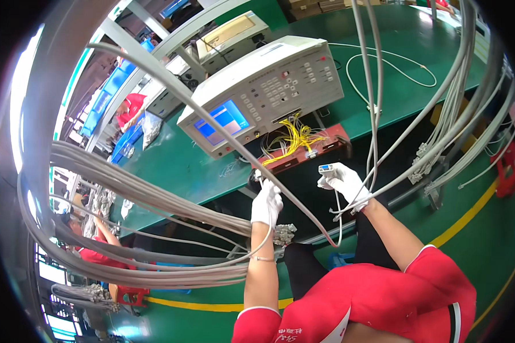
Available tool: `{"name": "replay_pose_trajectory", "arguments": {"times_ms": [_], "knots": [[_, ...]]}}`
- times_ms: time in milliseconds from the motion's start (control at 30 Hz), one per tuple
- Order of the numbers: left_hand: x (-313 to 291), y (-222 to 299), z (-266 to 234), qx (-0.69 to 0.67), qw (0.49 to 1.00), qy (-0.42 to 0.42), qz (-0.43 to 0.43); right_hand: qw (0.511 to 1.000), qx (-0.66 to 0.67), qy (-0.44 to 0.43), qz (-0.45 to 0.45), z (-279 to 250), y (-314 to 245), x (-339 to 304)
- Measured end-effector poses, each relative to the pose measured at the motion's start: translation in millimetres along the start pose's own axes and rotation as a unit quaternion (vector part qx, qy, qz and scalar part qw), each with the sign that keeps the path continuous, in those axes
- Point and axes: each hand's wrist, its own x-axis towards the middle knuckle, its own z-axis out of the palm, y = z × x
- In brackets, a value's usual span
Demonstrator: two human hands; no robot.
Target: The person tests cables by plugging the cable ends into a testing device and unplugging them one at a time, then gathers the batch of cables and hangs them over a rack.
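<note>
My right hand (349,184), in a white glove, is closed on a cable plug (326,168) with a blue connector face, held just off the right part of a reddish fixture box (333,143). My left hand (267,204), also gloved, is closed on a pale cable end (258,175) beside the box's left end; its tip is too small to make out. From that hand a grey cable runs down along my left forearm. Yellow wires (296,137) run from the fixture to a beige bench tester (269,86) with a lit blue screen (222,121).
Bundles of grey cables (154,197) hang at my left, and more cables (440,131) at my right. One thick cable (212,120) crosses in front of the tester. The tester stands on a green bench (209,180). People in red shirts (100,258) are at the left.
</note>
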Motion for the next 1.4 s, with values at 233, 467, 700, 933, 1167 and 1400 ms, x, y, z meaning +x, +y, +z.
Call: {"name": "replay_pose_trajectory", "arguments": {"times_ms": [233, 467, 700, 933, 1167, 1400], "knots": [[-57, -16, -1, -0.049, 0.996, 0.063, -0.049, 0.994, -0.055, 0.079, 0.059, -11, -6, 6], [-71, -23, -34, 0.014, 0.999, 0.022, -0.036, 0.973, 0.085, 0.179, 0.121, -17, 0, 19], [-77, -23, -32, 0.058, 0.996, 0.071, -0.003, 0.969, 0.143, 0.168, 0.113, -20, 5, 21], [-85, -24, -36, 0.080, 0.991, 0.106, 0.011, 0.977, 0.102, 0.186, 0.041, -10, 8, 35], [-79, -29, -41, -0.002, 0.998, -0.068, -0.001, 0.947, 0.086, 0.308, -0.010, -7, 19, 37], [-75, -29, -56, 0.087, 0.994, 0.044, 0.051, 0.975, -0.029, 0.219, 0.035, -13, 20, 45]]}}
